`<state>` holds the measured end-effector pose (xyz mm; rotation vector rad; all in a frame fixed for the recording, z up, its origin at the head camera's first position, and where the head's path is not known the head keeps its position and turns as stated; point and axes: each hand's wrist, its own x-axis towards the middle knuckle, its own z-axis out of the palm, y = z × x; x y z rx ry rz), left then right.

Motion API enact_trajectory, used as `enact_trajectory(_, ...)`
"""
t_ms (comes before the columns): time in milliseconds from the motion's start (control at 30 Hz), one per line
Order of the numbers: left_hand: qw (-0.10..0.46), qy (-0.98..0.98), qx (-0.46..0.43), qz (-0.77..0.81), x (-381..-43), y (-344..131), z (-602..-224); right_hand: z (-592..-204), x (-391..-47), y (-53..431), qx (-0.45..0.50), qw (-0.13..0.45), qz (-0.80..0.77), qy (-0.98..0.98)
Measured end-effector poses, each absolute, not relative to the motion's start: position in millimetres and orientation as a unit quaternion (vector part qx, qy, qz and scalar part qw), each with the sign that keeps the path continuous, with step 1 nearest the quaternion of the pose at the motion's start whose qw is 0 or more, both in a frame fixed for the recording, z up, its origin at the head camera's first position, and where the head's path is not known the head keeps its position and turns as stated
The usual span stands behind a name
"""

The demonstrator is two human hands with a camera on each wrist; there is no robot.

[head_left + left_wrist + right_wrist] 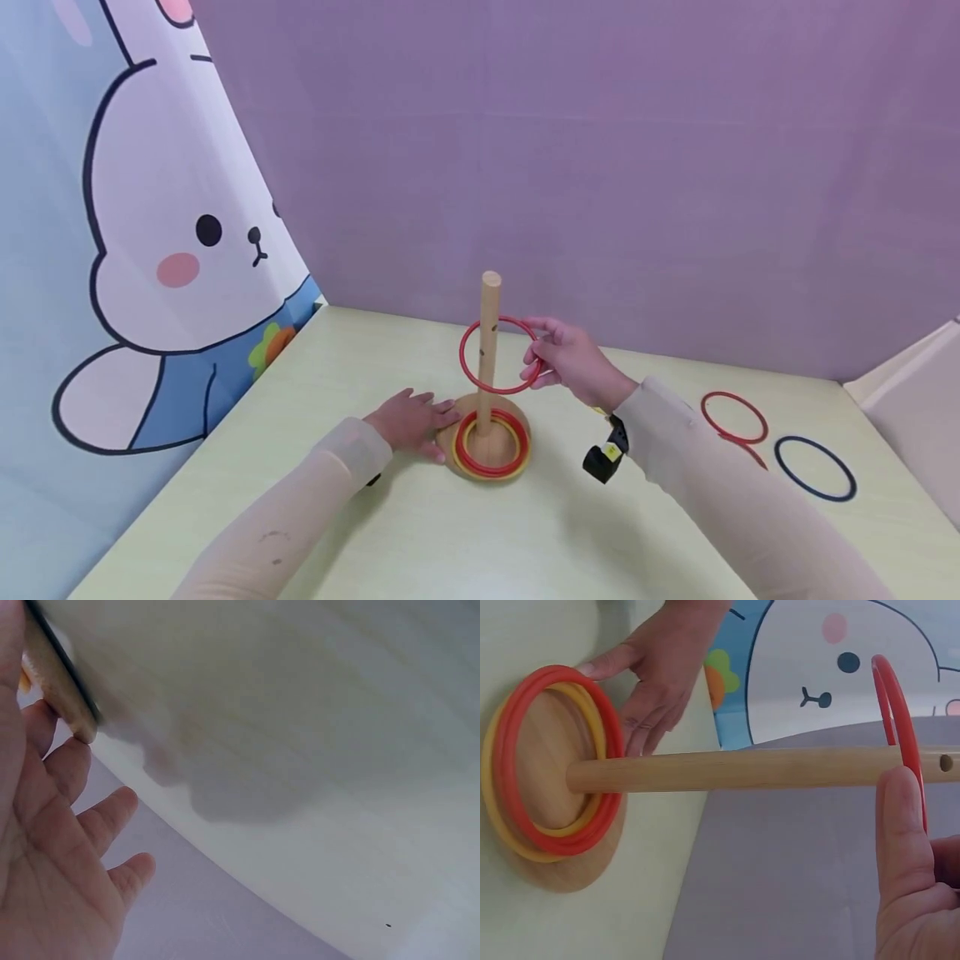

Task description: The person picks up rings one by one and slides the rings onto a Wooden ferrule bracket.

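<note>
A wooden peg (pixel 491 292) stands upright on a round wooden base (pixel 536 757). Red rings (pixel 616 746) and yellow rings (pixel 490 799) lie round its foot. Higher up, my right hand (pixel 573 354) pinches a red ring (pixel 501 391) between thumb and fingers. That ring encircles the peg's upper part, with its near side crossing in front of the wood. My left hand (pixel 408 419) rests at the left edge of the base, fingers spread and touching it. In the left wrist view, fingertips meet the base's rim (pixel 64 690).
To the right on the table (pixel 420 533) lie a red ring (pixel 735 393), a second red ring (pixel 752 454) partly hidden by the right sleeve, and a dark blue ring (pixel 832 499). A purple backdrop (pixel 600 167) rises behind, and a bunny-print curtain (pixel 150 183) hangs at left.
</note>
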<state>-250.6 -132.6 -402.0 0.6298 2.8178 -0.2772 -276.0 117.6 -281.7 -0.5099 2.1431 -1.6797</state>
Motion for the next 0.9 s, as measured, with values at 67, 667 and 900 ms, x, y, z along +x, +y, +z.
enact_trajectory(67, 0.118, 0.964, 0.217, -0.100, -251.1, -132.8, -402.6, -284.8, -275.5, 116.6, -0.181, 0.180, -0.598, 0.760)
enact_trajectory(667, 0.112, 0.963, 0.227, -0.098, -251.6, -134.5, -401.5, -327.9, -277.3, 104.3, -0.164, 0.176, -0.633, 0.735)
enact_trajectory(900, 0.107, 0.964, 0.224, -0.098, -251.0, -135.5, -403.2, -356.6, -281.1, 110.5, -0.138, 0.179, -0.637, 0.737)
